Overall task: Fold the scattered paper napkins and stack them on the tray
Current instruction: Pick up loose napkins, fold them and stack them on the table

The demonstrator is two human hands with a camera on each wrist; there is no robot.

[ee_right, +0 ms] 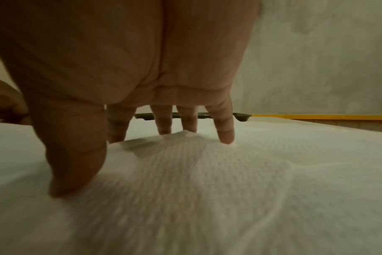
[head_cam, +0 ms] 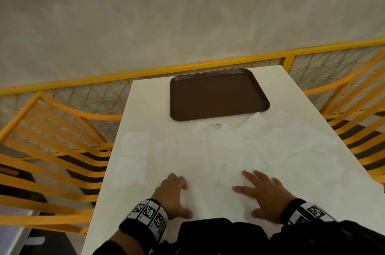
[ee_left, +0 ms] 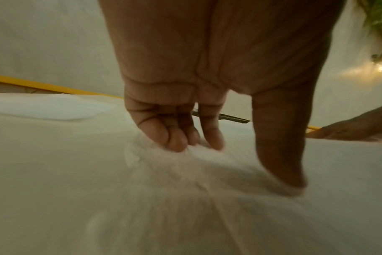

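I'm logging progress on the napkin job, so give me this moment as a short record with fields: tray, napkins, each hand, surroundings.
tray: brown tray, far end of the white table, nothing on it
napkins: white napkins spread flat and overlapping, near the tray's front edge
left hand: left hand, fingers bent, tips and thumb on a napkin
right hand: right hand, fingers spread, pressing a napkin flat
surroundings: yellow chairs on both sides

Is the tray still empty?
Empty: the brown tray shows only its bare surface in the head view; the napkins all lie spread on the table.
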